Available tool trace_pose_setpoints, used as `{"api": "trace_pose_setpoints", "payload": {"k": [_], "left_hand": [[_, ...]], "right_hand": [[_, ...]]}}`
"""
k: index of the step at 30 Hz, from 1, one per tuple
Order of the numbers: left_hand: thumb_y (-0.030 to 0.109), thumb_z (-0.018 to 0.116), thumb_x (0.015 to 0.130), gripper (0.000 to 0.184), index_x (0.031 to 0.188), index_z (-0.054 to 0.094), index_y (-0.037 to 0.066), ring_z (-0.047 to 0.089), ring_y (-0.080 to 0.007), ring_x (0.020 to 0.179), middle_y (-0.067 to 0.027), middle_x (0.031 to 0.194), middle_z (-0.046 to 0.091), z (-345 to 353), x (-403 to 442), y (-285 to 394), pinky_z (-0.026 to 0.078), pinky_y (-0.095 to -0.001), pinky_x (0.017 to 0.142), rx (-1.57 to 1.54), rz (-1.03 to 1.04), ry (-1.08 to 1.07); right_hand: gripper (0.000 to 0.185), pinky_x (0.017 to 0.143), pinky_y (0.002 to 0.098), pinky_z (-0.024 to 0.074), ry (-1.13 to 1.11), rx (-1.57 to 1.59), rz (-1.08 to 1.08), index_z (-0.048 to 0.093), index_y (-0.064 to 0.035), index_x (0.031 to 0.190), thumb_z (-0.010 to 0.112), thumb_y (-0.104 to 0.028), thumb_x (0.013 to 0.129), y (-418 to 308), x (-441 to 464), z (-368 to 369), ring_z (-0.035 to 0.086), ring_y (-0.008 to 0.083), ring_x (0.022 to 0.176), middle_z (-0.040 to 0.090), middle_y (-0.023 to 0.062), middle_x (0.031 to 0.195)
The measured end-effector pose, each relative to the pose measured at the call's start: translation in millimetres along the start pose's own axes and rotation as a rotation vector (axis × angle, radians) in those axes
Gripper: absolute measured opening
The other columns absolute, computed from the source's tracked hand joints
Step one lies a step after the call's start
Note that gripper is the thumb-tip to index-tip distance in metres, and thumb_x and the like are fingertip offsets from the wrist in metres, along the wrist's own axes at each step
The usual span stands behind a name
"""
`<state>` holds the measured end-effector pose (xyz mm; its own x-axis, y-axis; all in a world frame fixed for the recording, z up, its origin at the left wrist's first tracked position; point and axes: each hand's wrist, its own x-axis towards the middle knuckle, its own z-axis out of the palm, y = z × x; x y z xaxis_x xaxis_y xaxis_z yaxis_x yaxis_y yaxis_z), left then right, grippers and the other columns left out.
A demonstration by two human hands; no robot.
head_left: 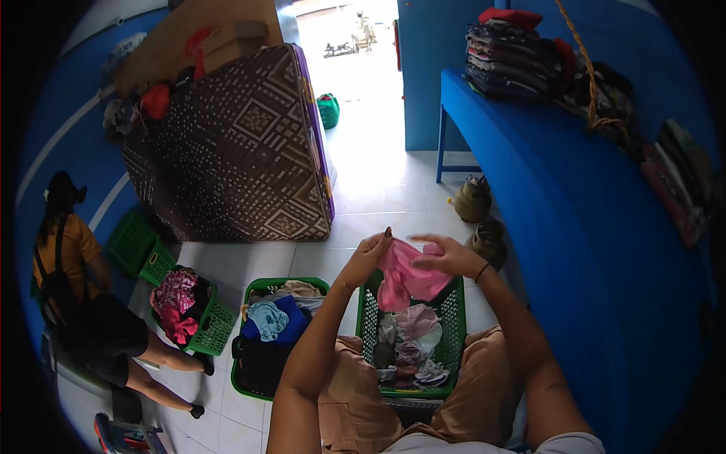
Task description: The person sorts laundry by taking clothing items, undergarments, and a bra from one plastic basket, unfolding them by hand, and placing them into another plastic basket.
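A pink piece of clothing (404, 281) hangs between my two hands, bunched, so its exact kind does not show. My left hand (368, 256) pinches its upper left edge. On the other side, my right hand (450, 259) holds the upper right part, with its fingers slightly blurred. Below is a green plastic basket (458, 340) between my knees. Inside it lie small pale pink, white and grey clothes (412, 344), some folded or rolled.
Left of my knees stands another green basket (240, 371) of clothes, and beyond it a third basket (217, 331). A person (83, 280) stands at far left. A patterned mattress (234, 144) leans upright. Folded clothes (507, 57) lie on the blue table (590, 227); gas cylinders (473, 199) stand beside it.
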<state>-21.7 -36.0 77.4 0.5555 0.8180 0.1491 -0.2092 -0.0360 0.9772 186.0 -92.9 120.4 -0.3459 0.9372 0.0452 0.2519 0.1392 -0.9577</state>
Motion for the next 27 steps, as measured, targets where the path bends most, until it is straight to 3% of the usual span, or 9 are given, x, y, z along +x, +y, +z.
{"api": "trace_pose_setpoints", "payload": {"k": [1, 7, 11, 17, 21, 27], "left_hand": [[0.034, 0.052, 0.085, 0.032, 0.081, 0.059, 0.003, 0.042, -0.0026, 0.057, 0.0026, 0.067, 0.052, 1, 1, 0, 0.035, -0.0157, 0.049, -0.038, 0.021, 0.001], [0.029, 0.051, 0.086, 0.027, 0.085, 0.059, 0.002, 0.04, -0.003, 0.058, 0.0037, 0.068, 0.051, 12, -7, 12, 0.033, -0.0134, 0.053, 0.238, -0.131, 0.019], [0.029, 0.051, 0.084, 0.029, 0.085, 0.059, 0.0, 0.041, -0.0054, 0.055, 0.0018, 0.065, 0.05, -1, -10, 4, 0.034, -0.018, 0.05, 0.661, -0.292, -0.256], [0.026, 0.05, 0.086, 0.029, 0.094, 0.058, -0.001, 0.041, -0.0042, 0.058, 0.0018, 0.071, 0.053, -5, -4, -8, 0.033, -0.0136, 0.049, 0.594, -0.189, -0.042], [0.029, 0.053, 0.084, 0.029, 0.085, 0.059, 0.001, 0.039, -0.0059, 0.052, 0.0023, 0.063, 0.05, -9, 2, -22, 0.033, -0.018, 0.048, 0.335, 0.011, 0.106], [0.029, 0.053, 0.084, 0.027, 0.085, 0.059, 0.002, 0.039, -0.0052, 0.051, 0.0025, 0.065, 0.051, 10, -7, 4, 0.033, -0.0167, 0.047, 0.258, -0.119, 0.084]], "right_hand": [[0.024, 0.06, 0.0195, 0.04, -0.115, -0.356, 0.078, 0.055, -0.0062, 0.1, 0.053, -0.021, 0.082, -5, -2, 1, 0.047, 0.0096, 0.072, 0.055, 0.0051, 0.086], [0.024, 0.059, 0.0214, 0.0412, 0.112, -0.362, 0.137, 0.055, -0.0043, 0.097, 0.055, -0.022, 0.081, 33, 15, -8, 0.047, 0.0098, 0.069, 0.054, 0.0057, 0.083], [0.028, 0.053, 0.0219, 0.0417, 0.382, 0.558, 0.071, 0.055, -0.0024, 0.093, 0.058, -0.025, 0.077, 64, 26, -19, 0.048, 0.0134, 0.056, 0.057, 0.007, 0.08], [0.032, 0.052, 0.0216, 0.0414, 0.357, 0.809, 0.052, 0.054, -0.0001, 0.095, 0.061, -0.023, 0.073, 50, 24, -15, 0.047, 0.0144, 0.055, 0.057, 0.0063, 0.082], [0.036, 0.053, 0.0228, 0.0426, 0.158, -0.001, 0.044, 0.055, 0.0014, 0.098, 0.063, -0.024, 0.073, 11, 4, -4, 0.05, 0.0123, 0.055, 0.058, 0.0049, 0.081], [0.028, 0.055, 0.0168, 0.0415, 0.019, -0.54, 0.111, 0.059, 0.0011, 0.088, 0.064, -0.02, 0.071, 20, 7, -2, 0.05, 0.0107, 0.059, 0.058, 0.0047, 0.072]]}}
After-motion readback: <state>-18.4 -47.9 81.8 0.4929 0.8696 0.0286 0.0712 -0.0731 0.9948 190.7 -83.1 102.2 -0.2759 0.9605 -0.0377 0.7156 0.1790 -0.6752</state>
